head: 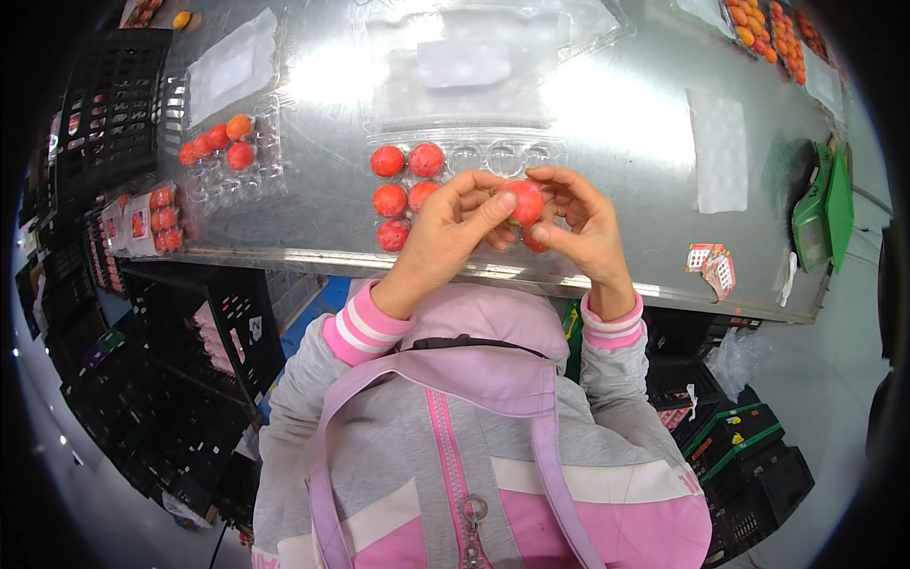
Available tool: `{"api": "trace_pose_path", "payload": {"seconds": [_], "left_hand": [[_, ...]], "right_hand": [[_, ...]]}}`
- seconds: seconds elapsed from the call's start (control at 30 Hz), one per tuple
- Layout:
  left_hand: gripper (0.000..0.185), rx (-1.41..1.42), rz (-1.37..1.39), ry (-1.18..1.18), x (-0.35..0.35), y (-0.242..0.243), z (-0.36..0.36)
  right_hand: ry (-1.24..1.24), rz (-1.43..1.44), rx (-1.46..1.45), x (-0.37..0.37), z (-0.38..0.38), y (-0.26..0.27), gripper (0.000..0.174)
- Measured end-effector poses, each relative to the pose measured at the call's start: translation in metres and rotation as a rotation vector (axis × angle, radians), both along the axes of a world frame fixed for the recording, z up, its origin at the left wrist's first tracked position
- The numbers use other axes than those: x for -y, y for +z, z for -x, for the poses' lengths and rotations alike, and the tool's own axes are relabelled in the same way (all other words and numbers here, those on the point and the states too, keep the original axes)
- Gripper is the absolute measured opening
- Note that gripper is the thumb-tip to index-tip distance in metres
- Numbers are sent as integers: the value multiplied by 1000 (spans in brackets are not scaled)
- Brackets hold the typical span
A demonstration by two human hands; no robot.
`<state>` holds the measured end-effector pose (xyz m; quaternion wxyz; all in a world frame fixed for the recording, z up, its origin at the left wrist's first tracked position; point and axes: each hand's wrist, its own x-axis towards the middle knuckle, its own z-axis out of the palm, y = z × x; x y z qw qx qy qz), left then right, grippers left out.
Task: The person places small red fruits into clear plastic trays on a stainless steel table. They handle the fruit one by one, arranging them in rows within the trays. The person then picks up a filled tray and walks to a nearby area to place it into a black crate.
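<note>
Between my two hands, over a clear plastic clamshell tray, is a round red fruit, perhaps a tomato. My left hand grips it, thumb on its front. The fingers of my right hand curl around its right side; whether they press on it is hard to tell. Below, the clear plastic tray has red fruits such as this one in its left cups, and empty cups show along its back row. Another red fruit is partly visible beneath my right hand. The tray's lid lies folded back behind it.
On the metal table, a second clear tray with several red and orange fruits is at left, near packed fruit and a black crate. At right are a white pad, printed labels and a green scale-like device.
</note>
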<state>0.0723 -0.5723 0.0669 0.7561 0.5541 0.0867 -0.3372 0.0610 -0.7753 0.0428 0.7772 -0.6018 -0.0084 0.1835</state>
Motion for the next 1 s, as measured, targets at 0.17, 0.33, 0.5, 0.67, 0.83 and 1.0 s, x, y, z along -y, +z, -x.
{"api": "trace_pose_path", "payload": {"seconds": [0.17, 0.33, 0.5, 0.67, 0.83, 1.0], "left_hand": [[32, -31, -48, -9, -7, -1, 1], [33, 430, -377, 93, -2, 7, 7], [24, 591, -469, 53, -4, 12, 7], [22, 655, -452, 73, -8, 11, 8], [23, 656, -408, 97, -10, 8, 8], [34, 745, -379, 73, -8, 7, 10]], "right_hand": [[42, -51, -104, -3, 2, 2, 43], [-46, -147, -176, -13, 6, -1, 42], [-49, -118, -205, -15, 8, -1, 40], [-57, -118, -163, -18, 8, -3, 41], [-70, -180, -210, -20, 9, -4, 43], [-70, -214, -208, -21, 11, -3, 47]]}}
